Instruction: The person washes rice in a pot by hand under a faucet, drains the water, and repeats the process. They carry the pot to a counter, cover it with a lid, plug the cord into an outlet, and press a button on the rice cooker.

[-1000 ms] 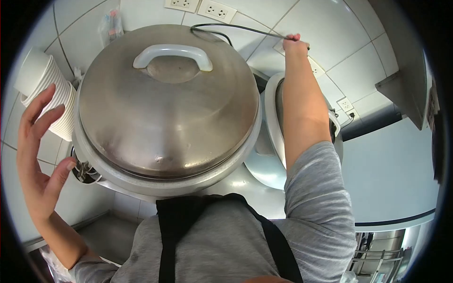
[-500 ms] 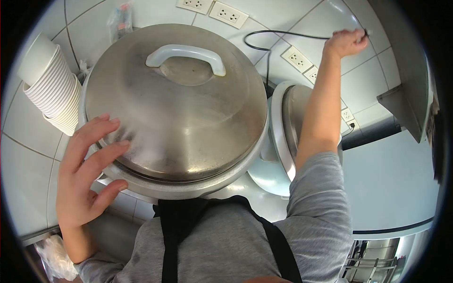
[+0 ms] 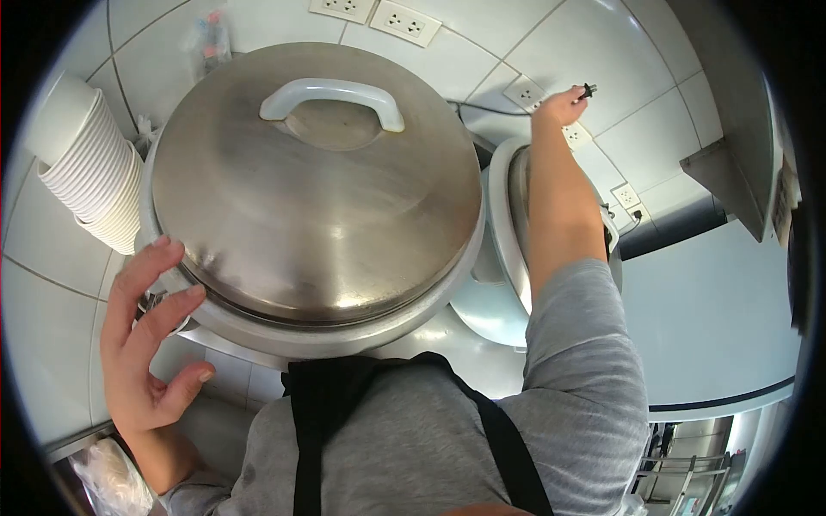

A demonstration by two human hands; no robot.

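Note:
My right hand (image 3: 563,109) is closed on a black power plug (image 3: 588,90), its prongs sticking out beyond the fingers. From that hand a black cord (image 3: 495,109) runs left and drops behind the big pot. The hand is in front of the tiled wall, between wall sockets (image 3: 524,91). At the lower left rim of the large metal pot (image 3: 370,334), my left hand (image 3: 159,335) has its fingers spread and holds nothing. A domed steel lid (image 3: 327,206) with a pale handle (image 3: 334,91) covers the pot.
Stacked white foam bowls (image 3: 95,163) lean left of the pot. A second lidded pot (image 3: 508,224) stands to the right, partly behind my right arm. Farther right are a pale surface (image 3: 710,318) and a metal shelf bracket (image 3: 723,185). A plastic bag (image 3: 112,482) lies lower left.
My right hand has moved left and down with the plug, closer to the sockets. My left hand has shifted slightly down and left, off the lid's edge.

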